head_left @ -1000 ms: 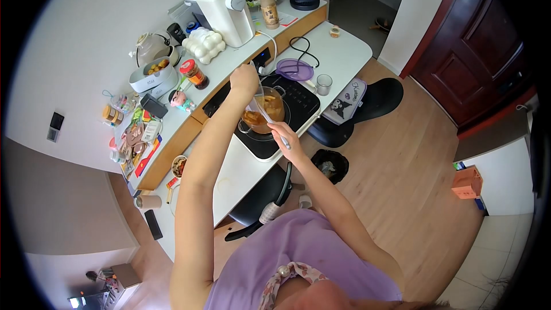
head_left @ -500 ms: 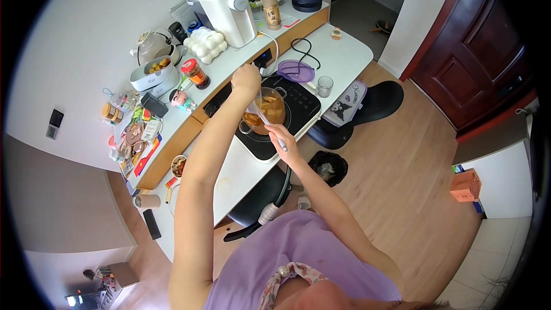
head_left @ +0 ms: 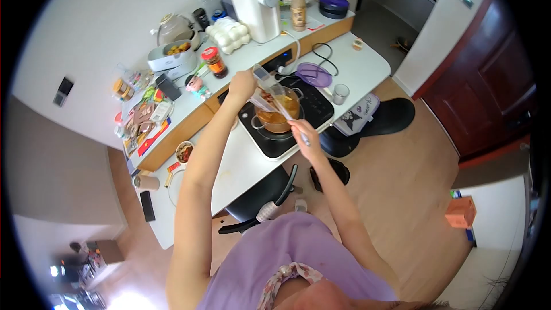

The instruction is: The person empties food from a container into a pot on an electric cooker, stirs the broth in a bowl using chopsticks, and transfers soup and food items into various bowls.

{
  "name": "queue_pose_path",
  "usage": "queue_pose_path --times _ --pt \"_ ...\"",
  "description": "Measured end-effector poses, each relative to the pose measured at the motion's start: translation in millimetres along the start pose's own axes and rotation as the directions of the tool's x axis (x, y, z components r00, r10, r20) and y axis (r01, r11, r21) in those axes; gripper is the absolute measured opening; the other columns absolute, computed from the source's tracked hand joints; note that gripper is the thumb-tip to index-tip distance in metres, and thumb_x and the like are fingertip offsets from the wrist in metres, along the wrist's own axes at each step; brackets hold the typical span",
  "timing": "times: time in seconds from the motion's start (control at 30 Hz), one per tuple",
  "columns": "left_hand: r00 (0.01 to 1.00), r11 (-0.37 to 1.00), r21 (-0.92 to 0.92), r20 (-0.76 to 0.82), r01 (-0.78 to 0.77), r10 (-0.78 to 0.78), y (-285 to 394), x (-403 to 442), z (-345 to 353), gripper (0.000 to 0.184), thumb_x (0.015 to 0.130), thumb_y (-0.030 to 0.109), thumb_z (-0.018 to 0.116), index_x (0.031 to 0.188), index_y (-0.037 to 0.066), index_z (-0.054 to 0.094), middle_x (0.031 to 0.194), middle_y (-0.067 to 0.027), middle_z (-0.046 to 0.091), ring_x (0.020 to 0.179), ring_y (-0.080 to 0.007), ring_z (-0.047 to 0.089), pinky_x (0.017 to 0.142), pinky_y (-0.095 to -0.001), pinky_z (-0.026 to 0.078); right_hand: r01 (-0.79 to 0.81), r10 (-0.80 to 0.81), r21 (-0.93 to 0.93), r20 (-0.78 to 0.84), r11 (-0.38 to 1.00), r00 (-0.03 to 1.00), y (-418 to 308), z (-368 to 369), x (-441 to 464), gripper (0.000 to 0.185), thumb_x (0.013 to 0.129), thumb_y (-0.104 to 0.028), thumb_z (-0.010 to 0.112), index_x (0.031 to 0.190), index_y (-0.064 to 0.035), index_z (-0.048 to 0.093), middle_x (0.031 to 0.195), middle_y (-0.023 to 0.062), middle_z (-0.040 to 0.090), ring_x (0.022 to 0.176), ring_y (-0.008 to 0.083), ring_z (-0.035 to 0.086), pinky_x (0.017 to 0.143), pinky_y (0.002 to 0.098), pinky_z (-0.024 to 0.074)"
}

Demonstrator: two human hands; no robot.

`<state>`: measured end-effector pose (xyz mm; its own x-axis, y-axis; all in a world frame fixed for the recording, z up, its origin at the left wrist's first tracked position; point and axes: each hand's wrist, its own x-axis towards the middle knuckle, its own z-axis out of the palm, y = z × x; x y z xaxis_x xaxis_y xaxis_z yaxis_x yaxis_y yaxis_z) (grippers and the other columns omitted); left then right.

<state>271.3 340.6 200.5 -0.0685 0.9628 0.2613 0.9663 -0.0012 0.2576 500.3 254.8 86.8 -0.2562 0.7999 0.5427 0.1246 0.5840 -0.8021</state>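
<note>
Over the pot (head_left: 265, 123), my left hand (head_left: 242, 85) is closed on a clear plastic container (head_left: 263, 74), tipped, with brown bits showing in it. My right hand (head_left: 306, 138) grips the pale handle of a long-handled utensil (head_left: 285, 113). That utensil slants up to the container and the pot's mouth; its head is hard to make out. Brown liquid with pieces in it fills part of the metal pot, which sits on a black induction cooktop (head_left: 315, 103). Near the cooktop lie a purple lid (head_left: 314, 73) and a glass (head_left: 341, 93).
A raised shelf behind holds a white water dispenser (head_left: 252, 8), a bottle (head_left: 298, 8), an egg tray (head_left: 228, 34) and a red-lidded jar (head_left: 214, 62). A small bowl (head_left: 184, 151) stands left on the table. Chairs (head_left: 264, 192) and a bin (head_left: 332, 175) stand below.
The clear container in my left hand has come into view, tilted above the pot. My right hand still grips the utensil. The whole view has shifted with my head.
</note>
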Motion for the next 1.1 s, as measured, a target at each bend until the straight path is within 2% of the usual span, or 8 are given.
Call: queue_pose_path --times 0.1,0.2,0.23,0.33,0.43,0.57,0.9,1.1 --pt "0.97 0.903 -0.371 -0.016 0.218 -0.241 -34.8 -41.5 14.2 0.027 0.085 0.02 0.049 0.077 -0.003 0.06 0.077 -0.0267 0.06 0.079 -0.0431 0.059 0.072 -0.0488 0.047 -0.003 0.003 0.009 0.013 1.0 1.0 -5.0 -21.5 17.3 0.014 0.089 -0.008 0.053 0.095 -0.0004 0.064 0.091 0.0121 0.061 0.083 0.0217 0.06 0.073 0.0273 0.0453" --pt "0.914 0.728 -0.607 -0.004 0.319 -0.405 -40.2 -103.6 31.9 0.028 0.087 0.019 0.049 0.072 -0.002 0.058 0.056 -0.0139 0.06 0.051 -0.0229 0.063 0.05 -0.0339 0.049 -0.044 0.038 0.082 0.074 0.996 0.997 -15.0 -46.1 35.9 0.016 0.09 -0.009 0.052 0.089 0.0022 0.063 0.084 0.0104 0.062 0.078 0.0179 0.06 0.07 0.0267 0.046" --pt "0.886 0.634 -0.707 -0.023 0.312 -0.462 -44.4 -124.0 50.5 0.029 0.087 0.02 0.05 0.072 -0.003 0.057 0.056 -0.0128 0.059 0.053 -0.0228 0.064 0.049 -0.032 0.049 -0.076 0.064 0.123 0.095 0.99 0.993 -18.0 -51.9 40.4 0.018 0.09 -0.01 0.051 0.088 0.0028 0.063 0.081 0.01 0.062 0.076 0.0169 0.06 0.068 0.0262 0.0467" --pt "0.766 0.28 -0.849 0.203 0.448 -0.61 -36.4 -178.8 64.4 0.026 0.091 0.018 0.048 0.084 -0.005 0.057 0.086 -0.0101 0.062 0.065 -0.0117 0.059 0.059 -0.027 0.056 -0.066 0.045 0.201 0.108 0.977 0.993 -30.8 -64.8 52.4 0.028 0.093 -0.016 0.047 0.083 0.0042 0.063 0.076 0.0106 0.062 0.066 0.0162 0.062 0.06 0.0248 0.0478" --pt "0.691 0.026 -0.919 0.277 0.394 -0.668 -22.4 -218.5 63.1 0.025 0.092 0.018 0.048 0.077 -0.001 0.053 0.087 -0.0095 0.062 0.062 -0.0093 0.056 0.058 -0.0241 0.054 -0.053 0.034 0.175 0.107 0.983 0.994 -48.1 -71.7 61.1 0.041 0.095 -0.026 0.041 0.079 0.0055 0.062 0.072 0.0126 0.064 0.06 0.0169 0.063 0.056 0.0247 0.0481" --pt "0.63 -0.037 -0.917 0.303 0.398 -0.715 -19.7 -253.7 64.0 0.024 0.092 0.018 0.049 0.077 0.0 0.052 0.077 -0.0049 0.055 0.063 -0.0077 0.053 0.061 -0.0234 0.054 -0.173 0.129 0.228 0.195 0.958 0.972 -62.3 -56.6 58.4 0.047 0.096 -0.03 0.038 0.076 0.0067 0.061 0.068 0.0139 0.063 0.058 0.0196 0.064 0.053 0.0244 0.0493" --pt "0.433 -0.15 -0.952 0.258 0.267 -0.864 -65.0 -335.3 89.2 0.021 0.095 0.018 0.045 0.089 0.001 0.054 0.074 -0.0007 0.045 0.072 -0.01 0.054 0.072 -0.026 0.053 -0.419 0.562 0.628 -0.036 0.656 0.827 -23.4 -28.7 58.4 0.044 0.094 -0.038 0.037 0.087 0.0015 0.054 0.072 0.0142 0.061 0.053 0.0252 0.062 0.05 0.0317 0.0544" --pt "0.376 -0.066 -0.922 0.22 0.382 -0.9 -96.8 -353.8 141.9 0.028 0.094 0.025 0.05 0.095 -0.003 0.053 0.084 -0.0054 0.05 0.075 -0.0104 0.052 0.065 -0.0279 0.055 -0.342 0.559 0.554 -0.286 0.759 0.778 -24.9 -60.5 56.3 0.047 0.094 -0.04 0.038 0.092 0.004 0.054 0.078 0.016 0.062 0.06 0.0236 0.064 0.057 0.0307 0.0546"
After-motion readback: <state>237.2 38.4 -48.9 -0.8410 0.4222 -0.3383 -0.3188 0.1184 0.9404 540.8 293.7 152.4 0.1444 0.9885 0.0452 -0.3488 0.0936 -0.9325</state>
